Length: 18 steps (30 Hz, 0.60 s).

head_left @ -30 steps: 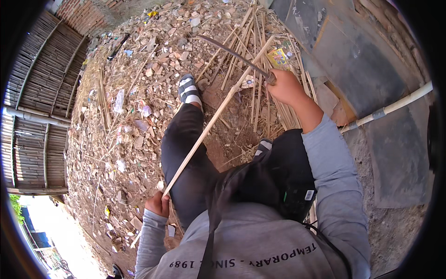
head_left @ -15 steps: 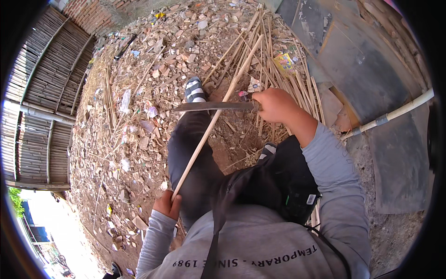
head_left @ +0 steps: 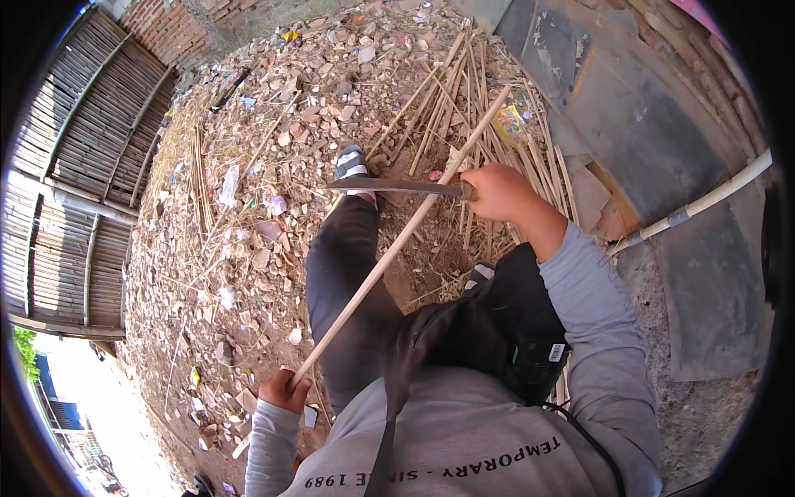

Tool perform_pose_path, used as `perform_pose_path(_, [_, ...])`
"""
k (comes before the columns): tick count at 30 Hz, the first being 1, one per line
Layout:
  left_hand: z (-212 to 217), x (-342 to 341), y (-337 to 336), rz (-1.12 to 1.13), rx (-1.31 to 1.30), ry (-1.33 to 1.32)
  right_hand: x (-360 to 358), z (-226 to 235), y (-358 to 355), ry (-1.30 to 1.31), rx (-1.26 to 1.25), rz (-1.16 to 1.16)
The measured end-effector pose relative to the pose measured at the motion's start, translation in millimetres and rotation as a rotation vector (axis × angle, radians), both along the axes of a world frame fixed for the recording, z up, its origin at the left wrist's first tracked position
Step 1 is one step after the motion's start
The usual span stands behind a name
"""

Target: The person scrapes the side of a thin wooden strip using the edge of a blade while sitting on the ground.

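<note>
My left hand [head_left: 284, 391] is closed round the near end of a long pale bamboo stick [head_left: 373, 277], low beside my left thigh. The stick slants away to the upper right, passing over my left leg. In my right hand [head_left: 499, 192] is the handle of a machete [head_left: 397, 186], its dark blade pointing left. The blade crosses over the stick near the stick's far part; whether its edge touches the wood I cannot tell. Several similar bamboo sticks [head_left: 447, 91] lie in a loose pile on the ground beyond my right hand.
Broken brick, stones and litter [head_left: 257, 215] cover the ground at left. Dark sheets [head_left: 662, 108] and a pale pipe [head_left: 704, 203] lie at right. A bamboo-slat wall [head_left: 87, 149] stands far left, a brick wall [head_left: 157, 33] at the back. My sandalled foot [head_left: 351, 163] is ahead.
My left hand has moved down and slightly left with the stick's near end. The stick now leans further right at its far end. The machete has shifted slightly right.
</note>
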State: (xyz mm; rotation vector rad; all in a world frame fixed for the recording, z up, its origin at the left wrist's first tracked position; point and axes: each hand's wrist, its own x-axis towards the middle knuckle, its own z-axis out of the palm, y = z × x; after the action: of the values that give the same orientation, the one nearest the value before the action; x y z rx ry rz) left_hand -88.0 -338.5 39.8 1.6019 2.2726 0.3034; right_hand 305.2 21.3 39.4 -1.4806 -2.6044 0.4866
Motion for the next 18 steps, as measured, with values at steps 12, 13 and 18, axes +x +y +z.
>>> perform_pose_path(12, [-29.7, 43.2, 47.8, -0.119, 0.062, -0.095, 1.4, -7.7, 0.0, 0.101, 0.023, 0.11])
perform_pose_path(13, [-31.9, 42.7, 49.7, -0.122, 0.081, -0.09, 5.8, -8.7, 7.9, 0.135, -0.051, 0.014])
perform_pose_path(18, [-33.9, 38.4, 49.9, -0.135, 0.097, -0.093, -0.9, -9.0, 5.1, 0.141, -0.092, -0.045])
